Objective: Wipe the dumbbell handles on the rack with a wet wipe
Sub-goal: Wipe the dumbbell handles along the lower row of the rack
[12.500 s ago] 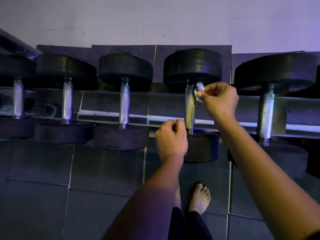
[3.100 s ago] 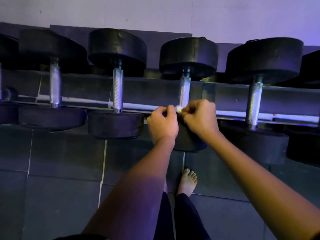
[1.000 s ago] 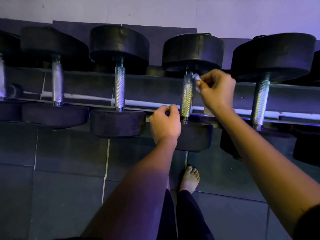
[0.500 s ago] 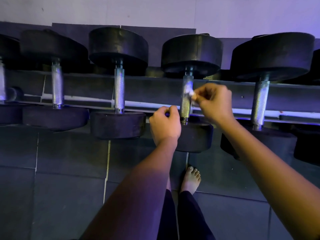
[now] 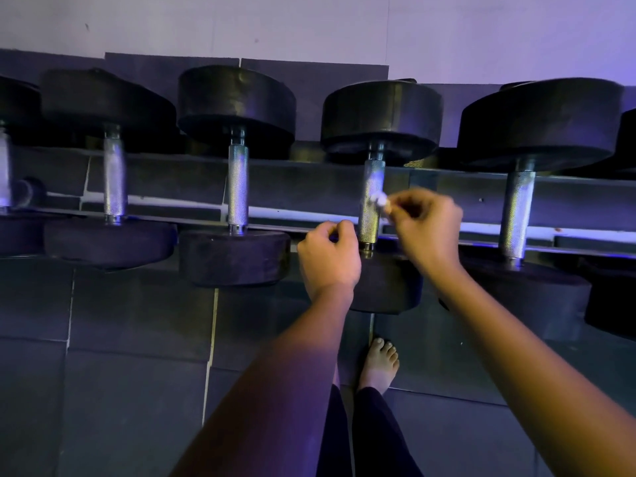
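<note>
Several black dumbbells with knurled steel handles lie across a dark rack (image 5: 303,191). My right hand (image 5: 426,228) pinches a small balled white wet wipe (image 5: 381,201) against the right side of one dumbbell's handle (image 5: 373,177), about halfway along it. My left hand (image 5: 328,259) sits just left of that handle's near end, its fingers curled over the edge of the near weight head (image 5: 389,287). The fingertips are hidden.
Neighbouring handles stand at the left (image 5: 238,187), far left (image 5: 115,180) and right (image 5: 516,211). Dark floor tiles (image 5: 130,390) lie below the rack, with my bare foot (image 5: 380,363) close to it. A pale wall (image 5: 309,25) rises behind.
My right hand has slid the wipe from the far end of the handle down to its middle. The left hand has stayed in place.
</note>
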Motion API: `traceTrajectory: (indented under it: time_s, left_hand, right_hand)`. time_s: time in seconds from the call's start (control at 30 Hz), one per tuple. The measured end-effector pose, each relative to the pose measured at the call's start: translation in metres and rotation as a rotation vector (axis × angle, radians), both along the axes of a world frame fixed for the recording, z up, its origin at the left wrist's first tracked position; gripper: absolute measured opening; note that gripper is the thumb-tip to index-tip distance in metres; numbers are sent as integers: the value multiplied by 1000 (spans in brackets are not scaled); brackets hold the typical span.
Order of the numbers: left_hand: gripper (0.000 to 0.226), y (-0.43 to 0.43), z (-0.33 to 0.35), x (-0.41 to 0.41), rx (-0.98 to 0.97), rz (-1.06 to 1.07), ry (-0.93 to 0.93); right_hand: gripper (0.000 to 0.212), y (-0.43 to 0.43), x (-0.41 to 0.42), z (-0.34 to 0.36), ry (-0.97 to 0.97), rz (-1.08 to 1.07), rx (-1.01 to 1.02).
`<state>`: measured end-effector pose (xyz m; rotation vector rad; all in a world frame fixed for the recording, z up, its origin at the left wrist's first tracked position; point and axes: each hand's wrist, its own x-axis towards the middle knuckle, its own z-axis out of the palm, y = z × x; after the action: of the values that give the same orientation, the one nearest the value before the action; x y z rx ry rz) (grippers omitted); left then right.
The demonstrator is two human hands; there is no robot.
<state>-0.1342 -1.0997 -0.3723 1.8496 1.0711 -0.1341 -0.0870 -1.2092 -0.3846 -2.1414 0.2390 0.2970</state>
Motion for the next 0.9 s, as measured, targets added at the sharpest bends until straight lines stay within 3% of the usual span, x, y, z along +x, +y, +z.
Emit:
traceTrajectory:
  time_s: [0.07,0.2,0.33,0.47,0.63,0.9]
  left_hand:
    - [34,0,1,-1,0,-20,5]
    - [35,0,0,0,16,-16,19]
    - [32,0,0,-1,8,-24,9]
    - [35,0,0,-1,20,-35,12]
    - [31,-1,0,-1,31,-19,24]
    - [33,-2,0,0,24,-5,24]
  right_hand:
    - [10,15,23,-1,-84,-164,29]
    - [16,45,45,-3,-71,-353,38]
    - [11,45,34,-2,-66,-318,36]
    - [23,41,45,-2,-39,-343,31]
    - [15,44,50,-4,-21,-355,-5]
    - [10,42,43,-8,-126,-307,-82]
